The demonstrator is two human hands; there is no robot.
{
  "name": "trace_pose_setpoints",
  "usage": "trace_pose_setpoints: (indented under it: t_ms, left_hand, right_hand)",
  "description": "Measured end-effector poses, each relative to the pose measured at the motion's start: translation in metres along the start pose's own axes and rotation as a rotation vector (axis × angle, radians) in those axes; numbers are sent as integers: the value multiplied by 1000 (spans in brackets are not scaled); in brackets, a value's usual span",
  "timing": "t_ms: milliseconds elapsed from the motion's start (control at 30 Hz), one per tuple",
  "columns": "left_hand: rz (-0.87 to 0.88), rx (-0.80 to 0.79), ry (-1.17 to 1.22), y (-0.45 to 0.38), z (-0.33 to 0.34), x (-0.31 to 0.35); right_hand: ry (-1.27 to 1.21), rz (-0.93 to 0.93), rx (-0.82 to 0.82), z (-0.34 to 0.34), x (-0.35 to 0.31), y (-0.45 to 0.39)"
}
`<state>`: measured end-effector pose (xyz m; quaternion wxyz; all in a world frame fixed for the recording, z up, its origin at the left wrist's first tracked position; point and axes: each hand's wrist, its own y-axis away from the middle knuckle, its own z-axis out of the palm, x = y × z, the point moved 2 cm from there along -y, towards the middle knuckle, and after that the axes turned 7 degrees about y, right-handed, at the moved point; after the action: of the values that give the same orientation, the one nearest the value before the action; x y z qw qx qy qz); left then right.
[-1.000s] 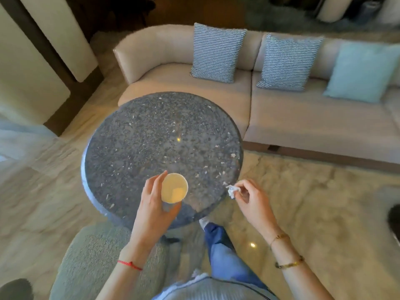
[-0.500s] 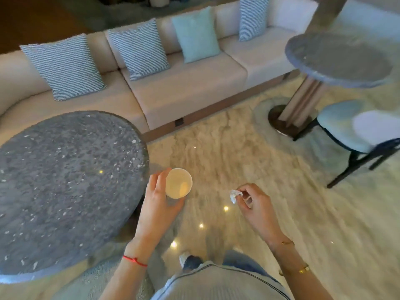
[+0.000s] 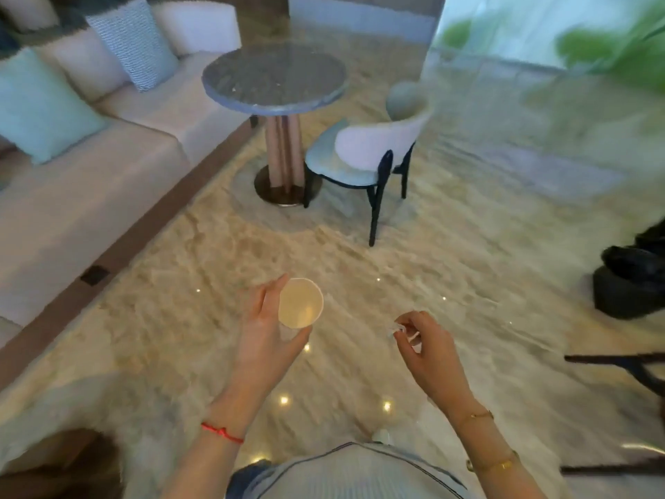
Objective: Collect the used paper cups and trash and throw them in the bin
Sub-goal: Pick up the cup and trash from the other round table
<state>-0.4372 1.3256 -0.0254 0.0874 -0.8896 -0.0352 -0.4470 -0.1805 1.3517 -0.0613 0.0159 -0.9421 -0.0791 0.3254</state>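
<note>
Two items are in hand. Left hand point(image 3: 268, 329) wraps an upright cup point(image 3: 300, 303), thumb and fingers round its wall; it looks light and easily crushed, so a loose hold below the rim suits. At 3 o'clock, right hand point(image 3: 428, 349) pinches a soft paper scrap point(image 3: 396, 330), mostly hidden. Table point(image 3: 274, 81) at 12 is blurred; no bin is identifiable.
</note>
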Motion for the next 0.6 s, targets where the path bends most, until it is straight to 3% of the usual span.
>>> trace_pose_setpoints:
  t_ms: [267,600]
  left_hand:
    - [181,-224,86,-61,160,106]
    - [334,-477,88,-166,322,190]
  right_hand:
    - [80,243,186,-119,143,7]
    - [56,501,392,-189,269,-32]
